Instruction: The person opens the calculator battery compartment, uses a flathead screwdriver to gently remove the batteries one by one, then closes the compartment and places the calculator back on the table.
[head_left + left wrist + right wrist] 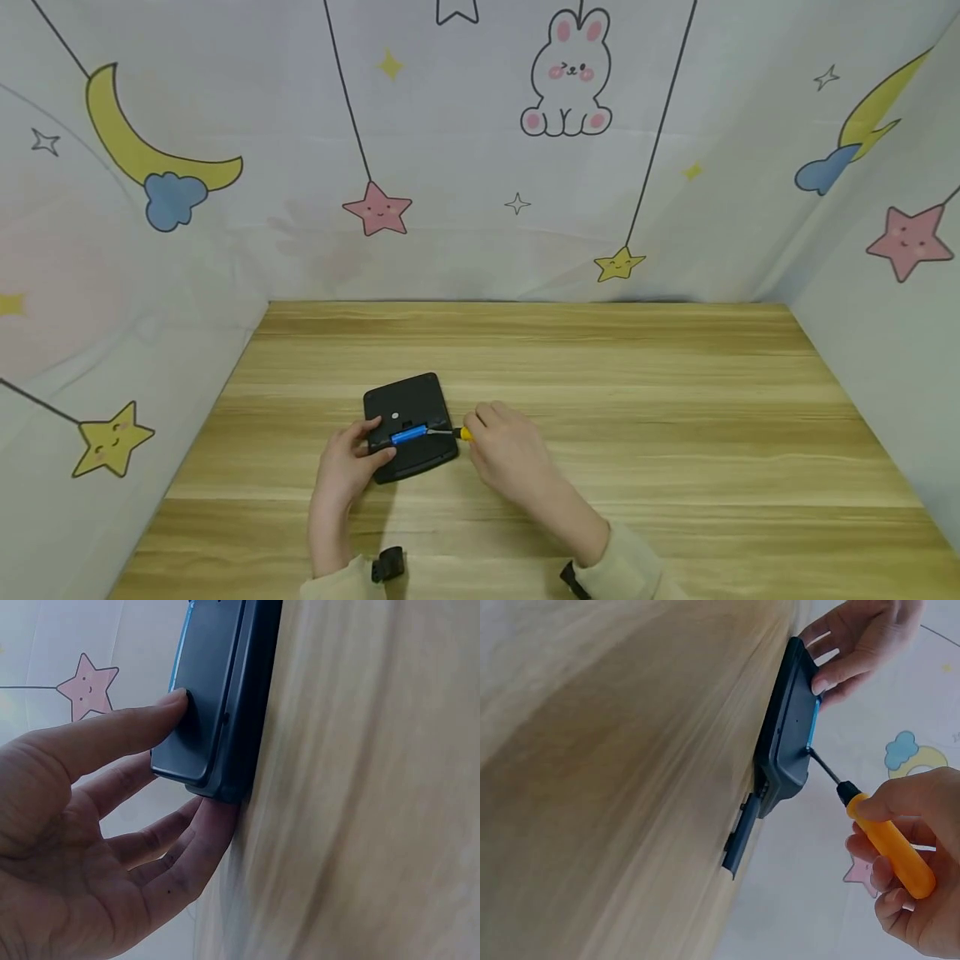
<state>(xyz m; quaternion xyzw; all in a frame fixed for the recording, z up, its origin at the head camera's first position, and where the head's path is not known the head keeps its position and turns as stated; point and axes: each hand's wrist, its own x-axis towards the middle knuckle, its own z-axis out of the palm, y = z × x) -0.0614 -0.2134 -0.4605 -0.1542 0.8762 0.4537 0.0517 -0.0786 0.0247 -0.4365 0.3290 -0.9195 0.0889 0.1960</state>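
Observation:
A black calculator (411, 396) lies back side up on the table, a blue battery (408, 435) showing in its slot. My left hand (348, 462) holds its left side; in the left wrist view the thumb presses on the casing and other fingers reach by its lower edge. My right hand (506, 446) grips a screwdriver (891, 847) by its yellow handle. The metal shaft points left, its tip at the right end of the battery. Beside the calculator, a narrow dark battery cover (740, 838) shows in the right wrist view.
The wood-grain table (675, 400) spreads around both hands. A pale cloth backdrop (465, 167) with printed stars, moons and a rabbit stands behind it and along both sides. Dark straps (388, 564) sit near the sleeve cuffs.

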